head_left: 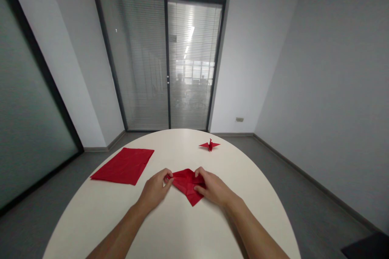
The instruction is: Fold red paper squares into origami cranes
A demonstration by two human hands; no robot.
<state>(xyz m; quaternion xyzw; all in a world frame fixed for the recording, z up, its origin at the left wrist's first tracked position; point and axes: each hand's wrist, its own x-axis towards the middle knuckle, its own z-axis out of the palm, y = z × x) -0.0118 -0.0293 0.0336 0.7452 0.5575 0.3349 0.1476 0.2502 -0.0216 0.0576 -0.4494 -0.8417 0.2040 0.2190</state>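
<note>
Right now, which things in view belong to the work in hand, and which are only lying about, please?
In use:
- folded red paper, held between the left hand and right hand
- white table, beneath it

Apparently lying about, untouched:
- flat red sheet, on the left
- red paper bird, farther back, right

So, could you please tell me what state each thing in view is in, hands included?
Red paper: partly folded, held between both hands
Left hand: pinching the paper's left corner
Right hand: gripping the paper's right side
Red sheet: spread out on the table, unheld
Red paper crane: fully shaped, wings spread
Blinds: lowered, view partly showing through on the right
</note>
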